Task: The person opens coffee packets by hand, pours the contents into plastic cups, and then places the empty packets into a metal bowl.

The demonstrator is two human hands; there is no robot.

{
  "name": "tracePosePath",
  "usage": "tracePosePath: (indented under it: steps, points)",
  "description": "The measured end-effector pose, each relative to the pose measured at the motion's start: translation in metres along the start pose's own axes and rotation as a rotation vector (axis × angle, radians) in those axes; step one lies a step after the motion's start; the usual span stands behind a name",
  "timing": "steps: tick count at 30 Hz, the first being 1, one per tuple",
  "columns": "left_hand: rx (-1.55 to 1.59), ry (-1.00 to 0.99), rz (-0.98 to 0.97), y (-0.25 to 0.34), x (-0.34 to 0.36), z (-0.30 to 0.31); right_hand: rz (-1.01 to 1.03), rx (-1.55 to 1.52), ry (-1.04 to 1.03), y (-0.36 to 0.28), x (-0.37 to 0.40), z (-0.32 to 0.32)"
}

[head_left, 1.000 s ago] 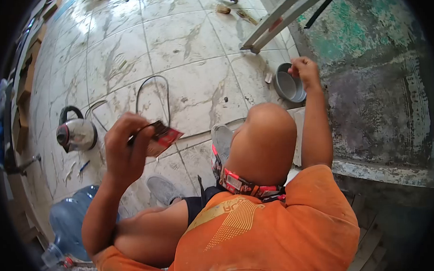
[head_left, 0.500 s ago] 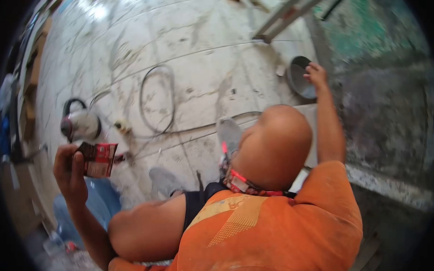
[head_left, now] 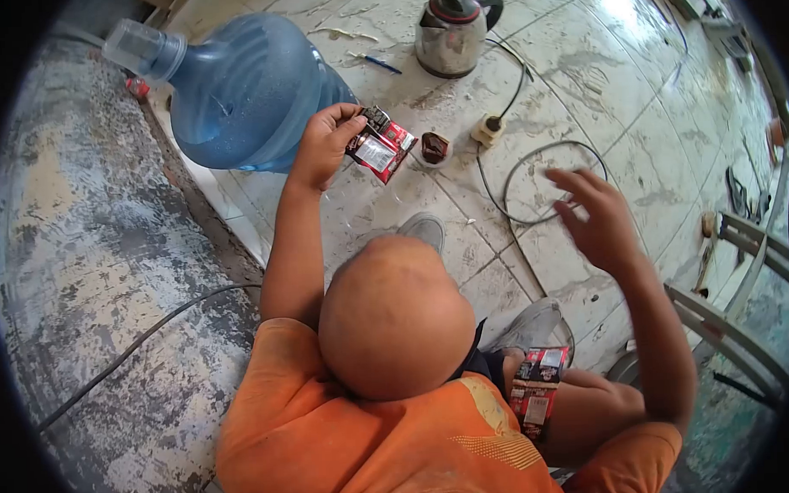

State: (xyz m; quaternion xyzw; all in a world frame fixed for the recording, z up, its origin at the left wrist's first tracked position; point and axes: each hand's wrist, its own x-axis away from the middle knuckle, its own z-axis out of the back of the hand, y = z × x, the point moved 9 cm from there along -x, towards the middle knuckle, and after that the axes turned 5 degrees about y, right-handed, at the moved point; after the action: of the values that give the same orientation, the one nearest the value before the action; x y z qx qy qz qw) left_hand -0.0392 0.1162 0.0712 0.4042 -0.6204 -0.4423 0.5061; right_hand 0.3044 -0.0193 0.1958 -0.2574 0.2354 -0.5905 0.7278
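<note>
My left hand (head_left: 326, 145) pinches a small red and black sachet (head_left: 382, 153) between thumb and fingers. Just right of the sachet, a small cup (head_left: 435, 149) with something dark red-brown inside stands on the floor. My right hand (head_left: 600, 215) is raised over the tiles with its fingers apart, holding nothing; it is slightly blurred. Behind it lies a loop of grey cable (head_left: 507, 190). More red and black sachets (head_left: 537, 394) rest on my right thigh.
A large blue water jug (head_left: 250, 91) lies on its side at the upper left. A steel electric kettle (head_left: 451, 36) stands beyond the cup, near a socket block (head_left: 489, 130) and a blue pen (head_left: 381, 64). A metal frame (head_left: 727, 322) is at the right.
The view has swung left, bringing the jug and kettle to the centre. My right hand has left the grey bowl and come back over the floor. My left hand still holds the sachet.
</note>
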Motion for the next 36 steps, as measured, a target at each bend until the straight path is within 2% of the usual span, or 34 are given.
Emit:
tracePosePath:
  steps: [1, 3, 8, 13, 15, 16, 18, 25, 28, 31, 33, 34, 36]
  points:
    - [0.015, 0.012, 0.005, -0.012, -0.005, 0.005, 0.129, 0.081, 0.031, -0.011, -0.024, -0.026]
    - [0.160, 0.009, 0.129, -0.043, -0.016, 0.003, 0.250, 0.176, 0.037, -0.032, -0.064, -0.077]
    - [0.229, -0.014, 0.286, -0.092, -0.038, -0.012, 0.197, 0.145, -0.050, -0.029, -0.113, -0.180]
    - [0.196, -0.012, 0.417, -0.134, -0.052, -0.009, 0.097, 0.011, 0.092, -0.004, -0.108, -0.214]
    - [-0.026, 0.015, 0.379, -0.136, -0.056, -0.004, 0.095, -0.025, 0.125, 0.001, -0.108, -0.220]
    - [-0.025, 0.012, 0.385, -0.135, -0.055, -0.007, 0.101, -0.059, 0.165, 0.002, -0.109, -0.218]
    - [-0.216, 0.101, 0.320, -0.122, -0.055, -0.002, 0.098, -0.068, 0.180, 0.003, -0.116, -0.216]
    - [-0.315, 0.142, 0.253, -0.106, -0.059, 0.013, 0.115, -0.094, 0.343, 0.000, -0.147, -0.198]
    - [-0.280, 0.127, 0.176, -0.093, -0.057, 0.010, 0.075, -0.122, 0.317, 0.013, -0.161, -0.200]
    - [-0.427, 0.186, 0.065, -0.080, -0.049, 0.010, 0.003, -0.139, 0.271, 0.025, -0.169, -0.203]
    - [-0.634, 0.269, -0.370, -0.052, -0.043, 0.002, -0.014, -0.194, 0.229, 0.028, -0.175, -0.205]
    - [-0.640, 0.278, -0.386, -0.047, -0.041, 0.000, 0.002, -0.198, 0.239, 0.028, -0.178, -0.203]
    - [-0.606, 0.259, -0.206, -0.052, -0.041, -0.002, -0.007, -0.182, 0.207, 0.029, -0.182, -0.206]
